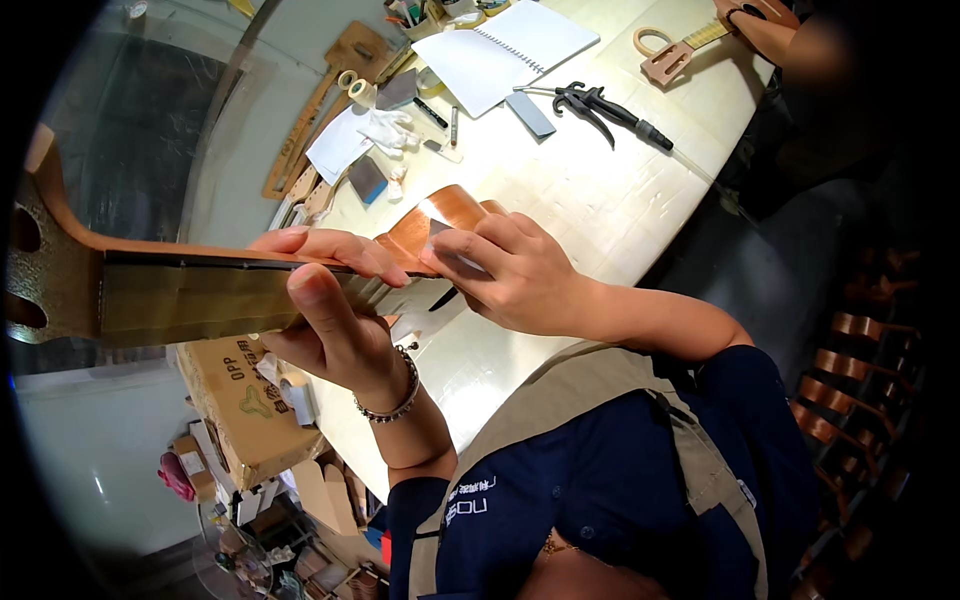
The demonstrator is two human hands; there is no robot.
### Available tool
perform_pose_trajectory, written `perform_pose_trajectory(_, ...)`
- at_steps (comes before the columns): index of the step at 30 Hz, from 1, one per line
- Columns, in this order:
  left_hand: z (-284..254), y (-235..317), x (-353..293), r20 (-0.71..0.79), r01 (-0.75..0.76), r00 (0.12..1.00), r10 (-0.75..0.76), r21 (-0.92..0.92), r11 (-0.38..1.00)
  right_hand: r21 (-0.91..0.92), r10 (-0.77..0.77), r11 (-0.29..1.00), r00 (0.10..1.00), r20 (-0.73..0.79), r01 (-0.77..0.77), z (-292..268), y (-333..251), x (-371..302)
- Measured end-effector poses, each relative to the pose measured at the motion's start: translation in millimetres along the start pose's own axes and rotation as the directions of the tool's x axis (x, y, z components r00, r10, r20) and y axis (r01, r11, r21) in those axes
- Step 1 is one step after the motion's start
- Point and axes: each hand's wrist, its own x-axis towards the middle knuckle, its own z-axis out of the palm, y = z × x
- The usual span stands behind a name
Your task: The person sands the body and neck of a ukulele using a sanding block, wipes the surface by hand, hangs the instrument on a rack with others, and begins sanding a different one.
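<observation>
A wooden stringed-instrument neck [190, 290] with a dark fingerboard and slotted headstock runs from the far left toward the centre, where its brown body [440, 215] rests on the workbench [590, 200]. My left hand [335, 310], with a bead bracelet at the wrist, wraps around the neck from below, thumb on the near side. My right hand [510, 270] presses a small pale pad, partly hidden under my fingers, against the body near the neck joint.
On the bench lie a black air blow gun [600, 108] with hose, a spiral notebook [505, 50], tape rolls [360, 90], white gloves [392, 130] and sanding blocks [366, 178]. Another person's hand [750, 20] holds a second instrument neck at top right. A cardboard box [245, 405] sits below left.
</observation>
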Motion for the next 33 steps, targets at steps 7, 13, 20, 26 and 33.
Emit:
perform_pose_trajectory(7,2.9,-2.8,4.7,-0.021,0.036,0.999,-0.037,-0.031,0.999,-0.017,-0.078,0.997,0.997,0.023,0.079,-8.1,8.9,7.9)
perform_pose_trajectory(13,-0.5,-3.9,5.7,-0.028,0.056,0.998,-0.056,-0.013,0.998,-0.055,-0.06,0.997,0.998,-0.004,0.059,-2.3,1.7,4.7)
perform_pose_trajectory(20,-5.3,-5.5,6.5,-0.04,0.064,0.997,-0.066,-0.045,0.997,0.069,-0.13,0.99,0.988,0.08,0.125,-27.2,10.3,-9.7)
perform_pose_trajectory(26,0.2,-2.3,5.4,-0.012,0.043,0.999,-0.044,-0.063,0.997,-0.046,-0.038,0.998,0.999,0.025,0.04,-8.3,5.1,-4.4)
perform_pose_trajectory(33,-7.4,-5.0,5.9,-0.017,0.054,0.998,-0.054,-0.028,0.998,-0.024,-0.094,0.995,0.996,0.006,0.094,2.9,3.6,-1.3)
